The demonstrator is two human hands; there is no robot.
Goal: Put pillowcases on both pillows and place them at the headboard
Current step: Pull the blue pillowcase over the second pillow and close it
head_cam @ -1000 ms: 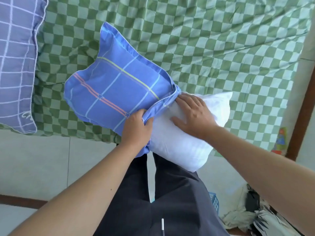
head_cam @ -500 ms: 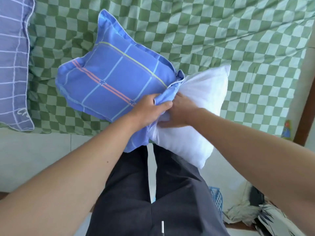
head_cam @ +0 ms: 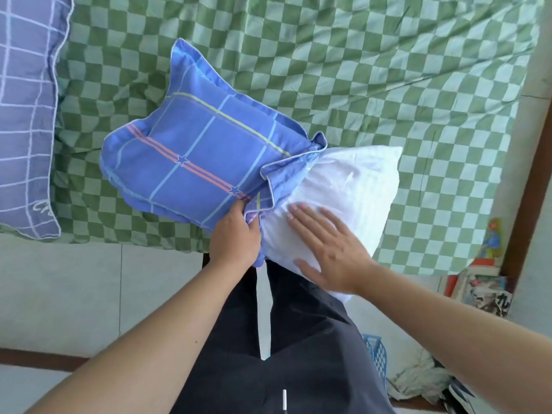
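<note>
The left hand (head_cam: 236,237) pinches the hem of the blue case (head_cam: 194,165) at its mouth, fingers curled round the cloth; the right hand (head_cam: 331,249) lies flat and released on the bare pillow (head_cam: 346,186) just beside that grip. About half the pillow sits inside the case beyond the pinch; the white half bulges out on the near side of it, over the edge of the green checked bed (head_cam: 388,70). To do this well, I judge the pinch should hold the hem firm while the flat palm presses the filling down and feeds it past the hem in short pushes, then the grip shifts along the mouth so neither corner bunches
</note>
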